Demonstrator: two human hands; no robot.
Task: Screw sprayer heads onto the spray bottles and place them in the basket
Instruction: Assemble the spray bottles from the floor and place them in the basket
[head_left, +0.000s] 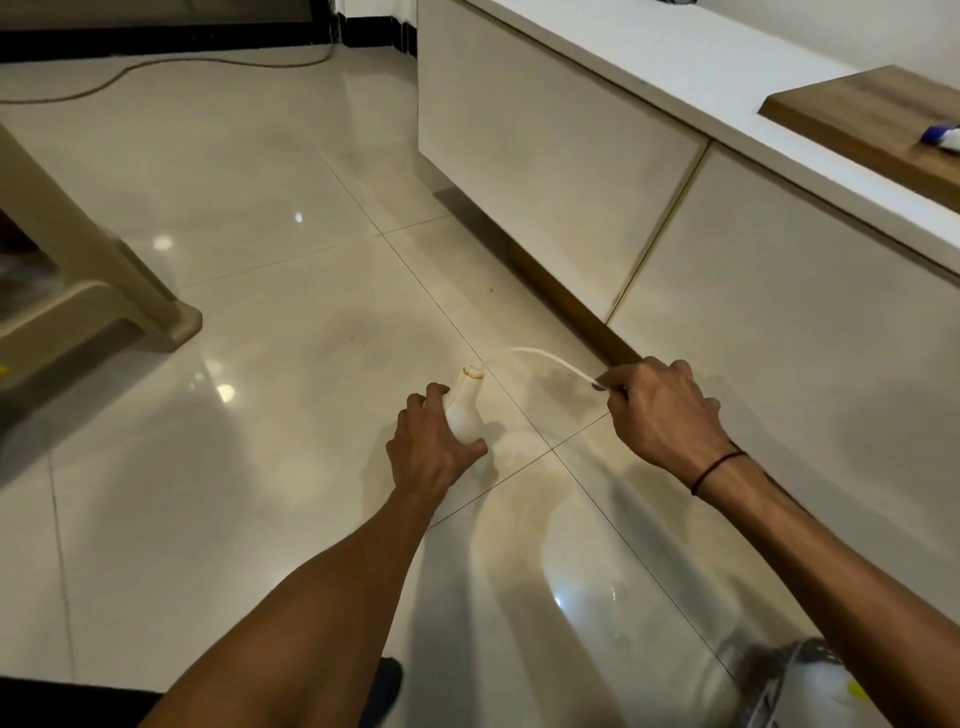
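Observation:
My left hand (434, 447) grips a small white spray bottle (466, 408) low over the floor; its open neck tilts up and away from me. My right hand (665, 410) is closed around a sprayer head, which my fingers hide. Its thin white dip tube (550, 359) curves from my fingers toward the bottle's mouth, the tip just to the right of the opening. At the bottom right a grey wire basket (769, 680) shows partly, with a white bottle (826, 686) inside it.
A white cabinet (571, 171) with a white top runs along the right; a wooden board (872, 119) on it carries a blue and white sprayer part (941, 136). A beige plastic stool (88, 296) stands at the left. A cable (156, 65) lies on the glossy tile floor.

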